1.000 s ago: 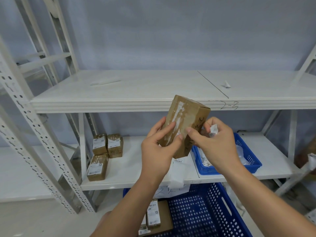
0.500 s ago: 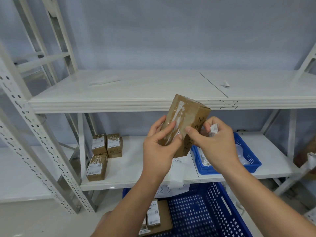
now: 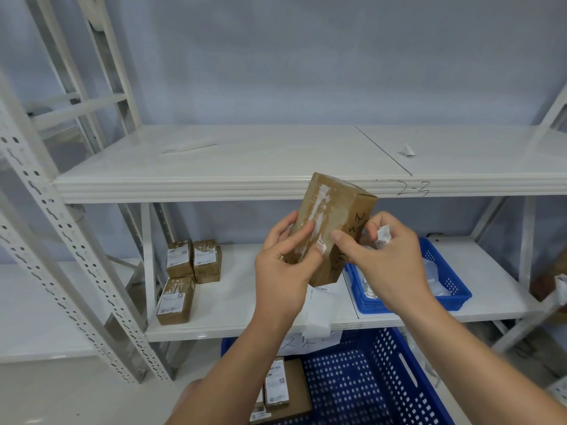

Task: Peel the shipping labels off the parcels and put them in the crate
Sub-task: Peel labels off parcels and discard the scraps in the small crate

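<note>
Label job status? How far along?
Done: white peeled scraps lie in the small blue crate. In hand: left hand grips a mostly stripped parcel; right hand holds a crumpled label, thumb at a last scrap. Left: three labelled parcels on the shelf, more in the big crate.

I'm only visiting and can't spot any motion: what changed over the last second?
Nothing visibly changed. The left hand still holds the cardboard parcel on end, slightly tilted; the right hand keeps its thumb on the parcel and a crumpled label scrap in its curled fingers.
</note>
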